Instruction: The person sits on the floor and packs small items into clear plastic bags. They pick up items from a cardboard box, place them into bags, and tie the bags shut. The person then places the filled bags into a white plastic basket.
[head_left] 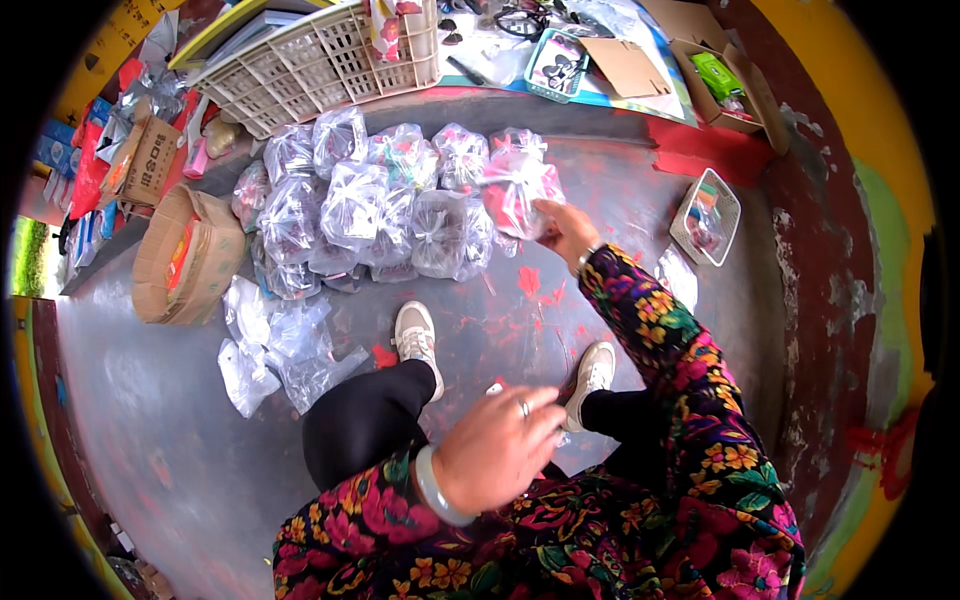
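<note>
Many clear plastic bags (355, 205), knotted and filled, are heaped on the grey floor in front of me. At the right end of the heap my right hand (570, 232) reaches out, fingers closed at the edge of a clear bag with pink and red contents (524, 190). That bag rests against the upper right bags of the pile; what exactly is inside cannot be made out. My left hand (500, 450), with a ring and a pale bangle, hovers before my body, slightly blurred. Its fingers are stretched out and nothing shows in them.
Loose plastic bags (275, 345) lie left of my feet. Beyond them stands an open cardboard box (190, 255). A white basket (708, 215) holding small packets sits at right. Behind the heap are a beige plastic crate (320, 70) and a low table with a green basket (557, 65).
</note>
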